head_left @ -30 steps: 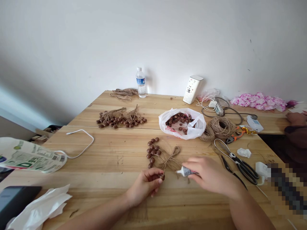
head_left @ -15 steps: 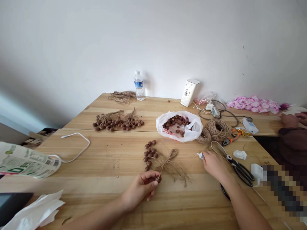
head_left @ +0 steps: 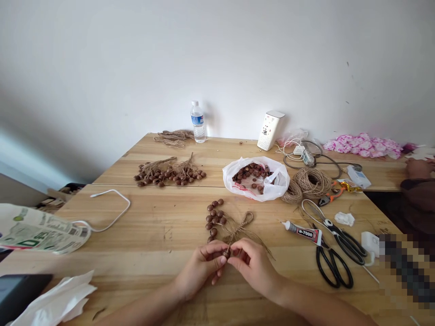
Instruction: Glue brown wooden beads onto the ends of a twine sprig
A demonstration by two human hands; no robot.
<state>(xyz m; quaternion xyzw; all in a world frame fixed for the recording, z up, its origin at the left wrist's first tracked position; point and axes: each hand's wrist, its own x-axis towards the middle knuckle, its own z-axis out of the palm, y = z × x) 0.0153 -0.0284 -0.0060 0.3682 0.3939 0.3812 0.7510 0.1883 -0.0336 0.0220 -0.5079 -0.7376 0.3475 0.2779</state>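
Observation:
Between the fingertips of my left hand [head_left: 199, 269] is a round brown nut [head_left: 226, 254]. My right hand [head_left: 258, 267] meets it from the other side, thumb and forefinger pinching the twine where it reaches the nut. That strand belongs to a knotted jute twine bundle [head_left: 247, 219] with a loop at its top, lying just beyond my hands. Several more brown nuts [head_left: 213, 220] lie at the left ends of its strands. To the right rests a tube of B-7000 glue [head_left: 305, 233], its nozzle pointing left, partly over black-handled scissors [head_left: 335, 269].
A white plastic bag [head_left: 272, 190] holds loose nuts. Beside it are twine balls [head_left: 311, 182], orange-handled pliers [head_left: 333, 194] and a second pair of scissors [head_left: 348, 244]. Finished-looking nut bunches [head_left: 170, 174] and a water bottle [head_left: 197, 122] stand farther back. Another person's arm [head_left: 419, 170] is at right.
My right hand has let go of the glue tube on the table at right and moved left to the nut and twine. My left hand keeps its hold on the nut.

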